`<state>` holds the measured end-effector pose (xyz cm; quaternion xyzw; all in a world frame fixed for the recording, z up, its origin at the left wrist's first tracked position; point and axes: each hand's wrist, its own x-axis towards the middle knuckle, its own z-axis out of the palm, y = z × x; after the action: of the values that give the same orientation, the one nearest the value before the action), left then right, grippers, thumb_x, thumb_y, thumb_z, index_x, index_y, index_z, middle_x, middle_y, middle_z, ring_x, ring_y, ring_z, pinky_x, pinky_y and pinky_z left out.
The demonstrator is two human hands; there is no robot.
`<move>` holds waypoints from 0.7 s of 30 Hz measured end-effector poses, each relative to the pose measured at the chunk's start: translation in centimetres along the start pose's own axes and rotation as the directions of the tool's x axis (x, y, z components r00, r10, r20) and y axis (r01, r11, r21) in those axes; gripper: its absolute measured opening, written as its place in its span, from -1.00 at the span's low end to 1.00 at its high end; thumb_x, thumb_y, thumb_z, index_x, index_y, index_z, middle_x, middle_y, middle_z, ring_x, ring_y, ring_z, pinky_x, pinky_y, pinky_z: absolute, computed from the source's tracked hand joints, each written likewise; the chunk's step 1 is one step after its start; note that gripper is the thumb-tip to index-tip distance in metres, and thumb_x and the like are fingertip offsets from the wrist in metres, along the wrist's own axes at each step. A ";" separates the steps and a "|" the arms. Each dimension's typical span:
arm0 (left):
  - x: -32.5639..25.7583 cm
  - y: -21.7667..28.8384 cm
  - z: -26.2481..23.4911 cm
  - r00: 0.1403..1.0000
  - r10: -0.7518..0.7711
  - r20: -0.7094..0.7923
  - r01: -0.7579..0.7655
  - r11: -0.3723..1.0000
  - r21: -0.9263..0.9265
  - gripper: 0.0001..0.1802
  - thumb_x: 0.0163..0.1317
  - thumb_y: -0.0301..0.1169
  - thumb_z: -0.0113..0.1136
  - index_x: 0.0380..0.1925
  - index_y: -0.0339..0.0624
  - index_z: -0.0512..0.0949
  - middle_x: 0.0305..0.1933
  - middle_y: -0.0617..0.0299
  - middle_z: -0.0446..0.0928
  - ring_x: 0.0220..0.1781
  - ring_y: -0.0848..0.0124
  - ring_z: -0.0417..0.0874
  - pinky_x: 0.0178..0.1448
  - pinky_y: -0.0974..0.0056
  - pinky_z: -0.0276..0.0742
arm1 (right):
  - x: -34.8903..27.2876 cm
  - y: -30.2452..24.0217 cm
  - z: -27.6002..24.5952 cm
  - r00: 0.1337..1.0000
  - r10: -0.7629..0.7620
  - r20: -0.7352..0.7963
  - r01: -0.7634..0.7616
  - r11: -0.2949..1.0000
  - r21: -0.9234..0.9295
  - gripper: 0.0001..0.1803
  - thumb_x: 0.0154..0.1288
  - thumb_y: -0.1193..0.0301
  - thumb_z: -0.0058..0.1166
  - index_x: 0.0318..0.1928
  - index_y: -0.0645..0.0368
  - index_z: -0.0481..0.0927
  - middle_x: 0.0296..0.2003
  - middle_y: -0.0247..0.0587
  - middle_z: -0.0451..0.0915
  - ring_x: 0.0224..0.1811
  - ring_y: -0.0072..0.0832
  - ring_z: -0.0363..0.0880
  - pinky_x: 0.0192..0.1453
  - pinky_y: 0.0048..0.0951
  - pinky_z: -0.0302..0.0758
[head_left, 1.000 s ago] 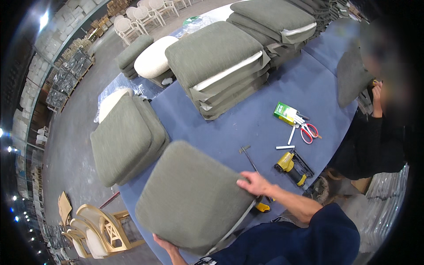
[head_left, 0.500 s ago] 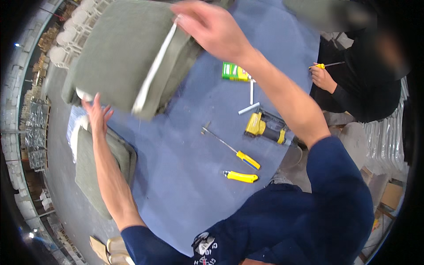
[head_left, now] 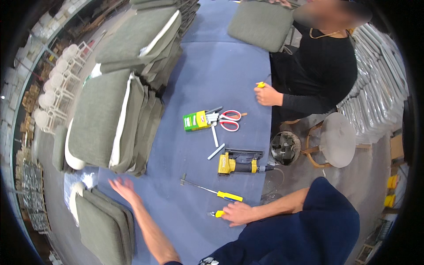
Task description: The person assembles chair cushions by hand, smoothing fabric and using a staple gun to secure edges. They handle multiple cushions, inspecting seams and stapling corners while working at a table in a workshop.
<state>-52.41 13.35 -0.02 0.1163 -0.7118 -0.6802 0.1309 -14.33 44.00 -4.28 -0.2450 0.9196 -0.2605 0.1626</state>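
My right hand (head_left: 237,213) lies at the near edge of the blue-covered table, its fingers closed over the handle of yellow-handled pliers (head_left: 218,214); the dark tip sticks out to the left. My left hand (head_left: 125,190) is in the air, slightly blurred, fingers apart and holding nothing. It is between a tall stack of grey-green seat cushions (head_left: 99,119) and a lower cushion stack (head_left: 104,225). A long-shafted screwdriver (head_left: 229,196) with a yellow handle lies just beyond my right hand. Farther off rests a yellow and black staple gun (head_left: 234,163) with a hose.
A green-yellow box (head_left: 196,120) of staple strips, red-handled scissors (head_left: 230,120) and loose strips (head_left: 216,151) lie mid-table. Across at the right, a co-worker in black (head_left: 318,66) holds a yellow-handled tool beside a cushion (head_left: 260,25). A round stool (head_left: 337,140) and a bin (head_left: 285,148) stand right.
Both hands have left the cushion, which now rests on the tall stack. My right hand has come back down to the pliers; my left has drawn nearer. The view has shifted.
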 end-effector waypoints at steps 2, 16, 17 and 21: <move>-6.9 -4.4 -2.4 0.991 -0.127 -0.046 0.130 0.988 0.082 -0.28 0.62 0.04 -0.15 0.64 0.02 0.06 0.52 -0.12 0.27 0.44 -0.09 0.43 0.53 -0.11 0.31 | -0.1 0.0 2.8 0.997 -0.042 0.068 0.047 0.996 -0.076 -0.62 0.31 0.11 0.29 -0.01 0.04 0.62 -0.06 -0.12 0.51 0.03 -0.15 0.57 -0.07 -0.07 0.61; -29.2 -13.8 -18.8 0.963 0.238 -0.128 -0.024 0.545 0.838 -0.62 0.54 -0.30 -0.07 0.07 -0.39 0.56 -0.04 -0.05 0.48 -0.01 0.04 0.55 0.12 -0.01 0.48 | 2.5 4.3 0.1 0.886 0.449 -0.116 -0.435 0.892 0.123 -0.60 0.31 0.29 0.24 0.07 0.18 0.51 -0.03 0.04 0.56 -0.09 0.04 0.72 -0.12 0.12 0.68; -29.1 -13.7 -18.3 0.962 0.255 -0.096 -0.059 0.539 0.840 -0.64 0.53 -0.31 -0.05 0.07 -0.38 0.55 -0.04 -0.04 0.47 -0.02 0.04 0.54 0.10 -0.01 0.47 | 2.6 4.6 -0.2 0.873 0.474 -0.118 -0.459 0.878 0.135 -0.59 0.32 0.28 0.25 0.08 0.19 0.51 -0.02 0.06 0.56 -0.09 0.03 0.72 -0.12 0.11 0.68; -29.6 -13.8 -18.9 0.944 0.326 -0.047 -0.138 0.520 0.843 -0.66 0.50 -0.34 -0.03 0.07 -0.35 0.55 0.00 -0.05 0.49 0.00 0.02 0.53 0.12 0.00 0.47 | 1.6 4.3 -0.3 0.867 0.388 -0.313 -0.273 0.895 0.352 -0.56 0.33 0.25 0.28 0.10 0.21 0.50 -0.04 0.08 0.59 -0.22 0.01 0.71 -0.16 0.06 0.64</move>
<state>-18.34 5.16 -13.83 0.1350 -0.9394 -0.2248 0.2210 -17.38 46.42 -6.74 -0.0006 0.9122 -0.4051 0.0611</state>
